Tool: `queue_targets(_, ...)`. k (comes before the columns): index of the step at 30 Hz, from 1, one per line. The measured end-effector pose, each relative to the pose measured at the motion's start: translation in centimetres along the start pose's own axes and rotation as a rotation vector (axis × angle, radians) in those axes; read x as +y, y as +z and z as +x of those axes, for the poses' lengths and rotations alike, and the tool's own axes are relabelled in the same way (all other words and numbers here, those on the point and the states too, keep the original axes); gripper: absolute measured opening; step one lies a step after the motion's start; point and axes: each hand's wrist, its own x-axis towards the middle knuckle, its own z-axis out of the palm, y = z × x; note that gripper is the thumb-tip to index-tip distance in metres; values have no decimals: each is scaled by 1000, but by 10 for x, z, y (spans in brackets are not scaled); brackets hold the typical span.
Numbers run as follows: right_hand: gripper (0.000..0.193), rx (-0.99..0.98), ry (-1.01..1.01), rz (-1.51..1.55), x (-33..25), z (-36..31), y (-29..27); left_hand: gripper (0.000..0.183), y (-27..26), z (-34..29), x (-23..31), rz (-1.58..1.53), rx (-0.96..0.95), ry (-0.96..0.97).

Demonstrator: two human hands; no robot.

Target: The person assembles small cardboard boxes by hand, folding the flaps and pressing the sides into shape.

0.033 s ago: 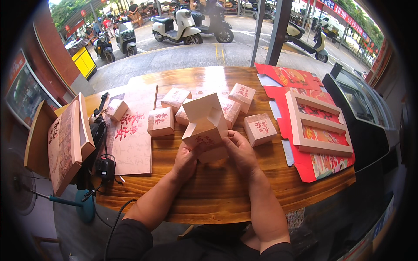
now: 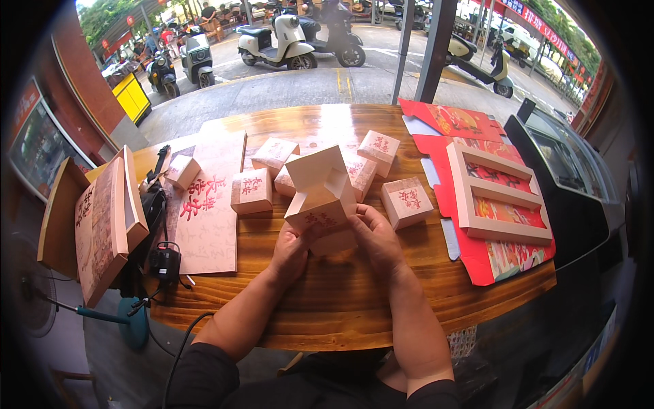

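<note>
Between my hands, over the near middle of the table, is a small pink cardboard box (image 2: 319, 213) with its top flaps up and its inside showing. My left hand (image 2: 291, 251) grips its lower left side, and my right hand (image 2: 374, 235) pinches its right edge with thumb and fingers. Just beyond it stand several closed boxes of the same kind, among them a left one (image 2: 251, 191), a far left one (image 2: 275, 154), a far right one (image 2: 379, 153) and a near right one (image 2: 407, 203). Part of the group is hidden behind the held box.
Flat pink printed board (image 2: 211, 238) lies at the left with a small box (image 2: 182, 172) on it. Beside it are large open cartons (image 2: 102, 218), a black bag and a small black device (image 2: 165, 262). Red printed cardboard (image 2: 446, 198) with a pink divided frame (image 2: 470, 217) covers the right side.
</note>
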Motion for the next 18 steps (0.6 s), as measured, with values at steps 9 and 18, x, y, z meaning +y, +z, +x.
queue_targets(9,46,-20,33,-48,-5,-4,2,43,4,0,1,-24,19,-37)
queue_targets(18,36,-7,49,-78,-11,-6,6,44,1,0,0,3,17,-20)
